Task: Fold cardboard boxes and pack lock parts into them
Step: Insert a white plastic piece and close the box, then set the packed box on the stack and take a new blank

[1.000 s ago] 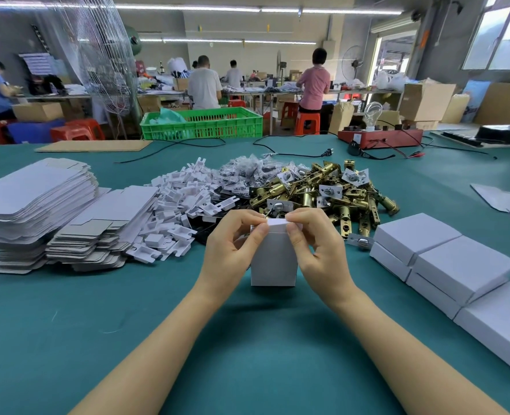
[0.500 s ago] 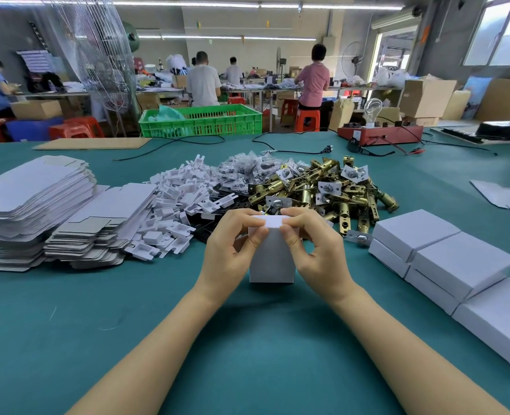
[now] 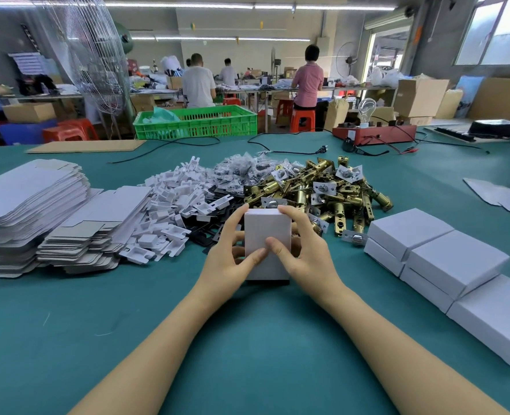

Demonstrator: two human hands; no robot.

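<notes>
Clearly the job is mid-run, with some cartons finished and much stock untouched. The small white box (image 3: pixel 267 235) stands upright on the green bench (image 3: pixel 247 339), just in front of the parts heap, with its top flap looking shut. The left hand (image 3: pixel 232 256) grips its left side, fingers curled round the edge and thumb laid across the front face. The right hand (image 3: pixel 304 253) holds the opposite side the same way, fingertips at the upper corner and thumb on the front. Whether parts are already inside cannot be told, since the box is closed to view.

To the right lie the finished boxes (image 3: pixel 445 259), stacked in a short row, so several cycles look complete. Left of the hands sits a tall stack of flat blanks (image 3: pixel 32 205), with a lower, slumped pile beside it. Behind the held box spread the white plastic inserts (image 3: pixel 170 217), a mound of small bagged pieces (image 3: pixel 241 172) and the brass latch bolts (image 3: pixel 322 193). Judging by these heaps, far more remains to be packed than has been done. This box seems ready to join the row on the right.
</notes>
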